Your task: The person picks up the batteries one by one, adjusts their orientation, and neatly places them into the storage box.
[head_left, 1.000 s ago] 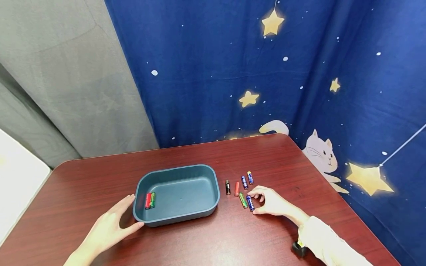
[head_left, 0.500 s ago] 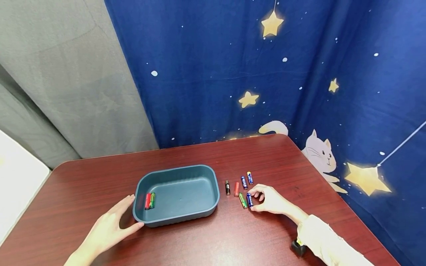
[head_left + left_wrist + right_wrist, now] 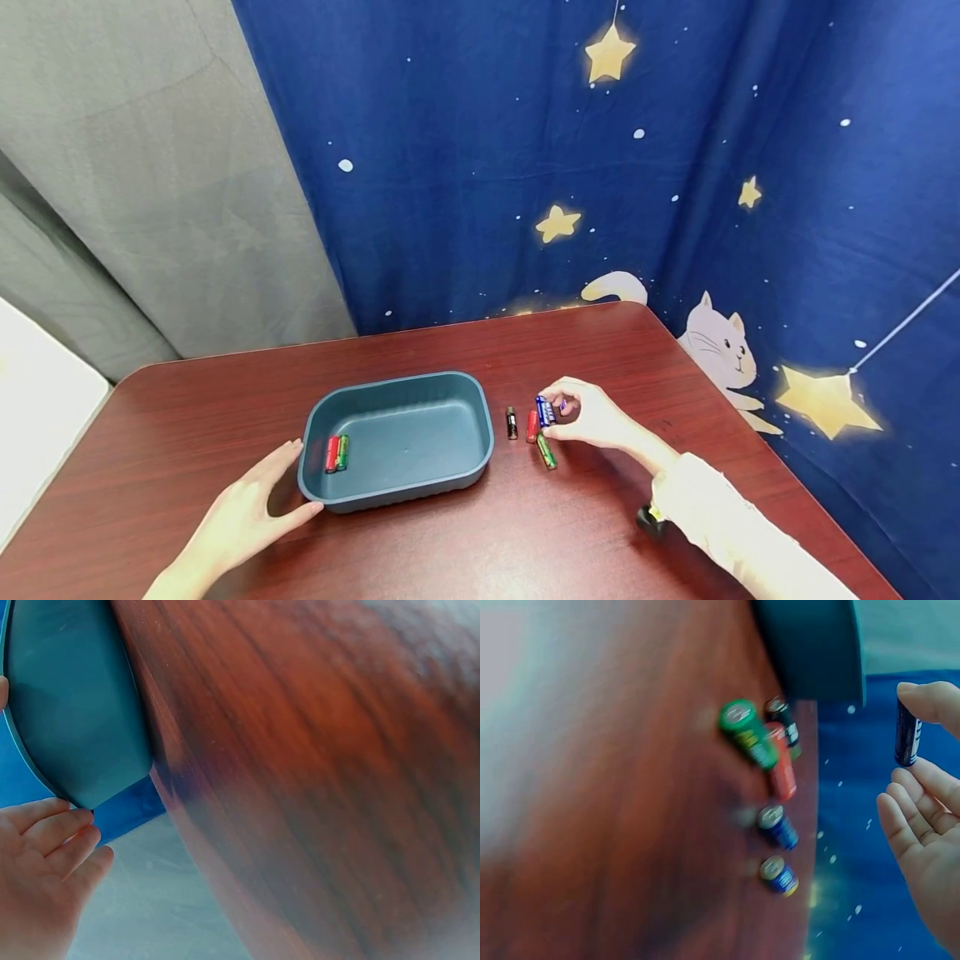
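1. Watching from my end, I have the right hand (image 3: 592,417) pinching the held blue battery (image 3: 907,735) lengthwise: in the right wrist view the thumb bears on one end and a fingertip meets the other. I take it that this end-to-end pinch suits so small a cylinder, leaving its sides untouched.

2. The remaining right fingers fan out below, clasping nothing, presumably so they don't knock neighbouring pieces.

3. My left hand (image 3: 240,508) touches the tray (image 3: 420,458) at its left end, fingers extended and thumb apart near the front corner. I read that as steadying, since nothing there is being lifted.

4. Inside, the tray's red battery (image 3: 332,455) and the tray's green battery (image 3: 342,452) lie side by side toward that left end, leaving bare floor to their right.

5. On the surface (image 3: 480,550), right of the tray, are the loose black battery (image 3: 512,423), loose red battery (image 3: 532,426), loose green battery (image 3: 547,451), loose blue battery (image 3: 778,826) and yellow-ended blue battery (image 3: 780,876). Their close grouping probably spares the right hand long reaches; my right fingers partly hide the blue pair overhead.
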The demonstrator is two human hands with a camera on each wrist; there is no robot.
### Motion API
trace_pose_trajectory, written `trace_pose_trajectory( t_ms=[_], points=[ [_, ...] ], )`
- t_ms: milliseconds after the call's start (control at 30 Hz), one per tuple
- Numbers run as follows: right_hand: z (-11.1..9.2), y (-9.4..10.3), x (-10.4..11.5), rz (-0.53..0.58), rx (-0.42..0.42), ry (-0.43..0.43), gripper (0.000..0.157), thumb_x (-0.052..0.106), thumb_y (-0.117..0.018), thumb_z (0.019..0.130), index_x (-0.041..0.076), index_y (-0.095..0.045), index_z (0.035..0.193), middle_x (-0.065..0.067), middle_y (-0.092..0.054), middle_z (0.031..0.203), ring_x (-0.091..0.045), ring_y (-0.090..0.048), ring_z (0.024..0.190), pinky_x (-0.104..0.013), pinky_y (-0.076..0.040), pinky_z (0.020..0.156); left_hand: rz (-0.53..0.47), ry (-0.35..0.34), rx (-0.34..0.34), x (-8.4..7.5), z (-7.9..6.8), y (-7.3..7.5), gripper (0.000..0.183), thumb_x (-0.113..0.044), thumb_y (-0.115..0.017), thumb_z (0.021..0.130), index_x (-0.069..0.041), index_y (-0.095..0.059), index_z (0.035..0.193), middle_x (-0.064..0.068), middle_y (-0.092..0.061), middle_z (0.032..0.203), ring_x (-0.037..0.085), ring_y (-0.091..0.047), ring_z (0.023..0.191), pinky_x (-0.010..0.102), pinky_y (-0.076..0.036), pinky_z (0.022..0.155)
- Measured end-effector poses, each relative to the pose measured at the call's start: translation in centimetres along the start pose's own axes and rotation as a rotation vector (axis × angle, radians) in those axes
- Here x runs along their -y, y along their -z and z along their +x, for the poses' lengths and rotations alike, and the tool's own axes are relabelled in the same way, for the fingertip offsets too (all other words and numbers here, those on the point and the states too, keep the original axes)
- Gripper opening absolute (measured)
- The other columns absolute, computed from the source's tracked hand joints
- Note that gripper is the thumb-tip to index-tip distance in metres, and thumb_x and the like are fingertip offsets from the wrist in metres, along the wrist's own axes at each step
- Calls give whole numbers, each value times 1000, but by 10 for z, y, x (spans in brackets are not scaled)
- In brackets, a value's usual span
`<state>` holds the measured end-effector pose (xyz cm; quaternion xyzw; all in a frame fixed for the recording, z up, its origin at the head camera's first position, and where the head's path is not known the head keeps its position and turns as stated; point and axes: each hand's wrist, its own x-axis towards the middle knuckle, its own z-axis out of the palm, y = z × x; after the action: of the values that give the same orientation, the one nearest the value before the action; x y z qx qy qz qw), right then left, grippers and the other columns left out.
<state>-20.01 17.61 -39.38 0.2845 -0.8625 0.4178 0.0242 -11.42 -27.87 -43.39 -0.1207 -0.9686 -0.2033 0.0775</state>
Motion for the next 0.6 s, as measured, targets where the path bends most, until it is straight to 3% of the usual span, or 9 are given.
trace_pose_trajectory(
  t_ms=[133, 333, 467, 600],
  points=[
    [14, -3, 19, 31, 14, 22, 44, 3, -79, 65, -4, -60, 104, -18, -60, 89, -30, -56, 77, -36, -50, 68, 1, -3, -7, 0, -1, 0, 85, -60, -66, 70, -7, -45, 132, 14, -46, 132, 34, -43, 119, 54, -40, 89],
    [40, -25, 5, 76, 33, 58, 48, 11, -81, 66, 5, -61, 109, -10, -62, 98, -26, -57, 86, -38, -51, 73, 3, -5, -13, 0, -2, 0, 84, -60, -66, 70, -8, -45, 132, 15, -46, 132, 33, -44, 118, 54, -41, 88],
    [55, -40, 14, 97, 44, 101, 46, 14, -81, 66, 7, -61, 108, -7, -62, 96, -21, -57, 85, -30, -52, 71, 8, -15, -33, 1, -2, 0, 84, -59, -67, 70, -8, -45, 132, 15, -47, 131, 33, -45, 118, 54, -41, 87],
    [70, -55, 25, 123, 66, 127, 47, 14, -80, 66, 6, -60, 108, -9, -62, 95, -25, -58, 83, -28, -51, 70, 8, -26, -48, 2, -3, 0, 83, -58, -67, 70, -9, -45, 132, 14, -47, 131, 33, -45, 117, 54, -42, 86]
  ],
)
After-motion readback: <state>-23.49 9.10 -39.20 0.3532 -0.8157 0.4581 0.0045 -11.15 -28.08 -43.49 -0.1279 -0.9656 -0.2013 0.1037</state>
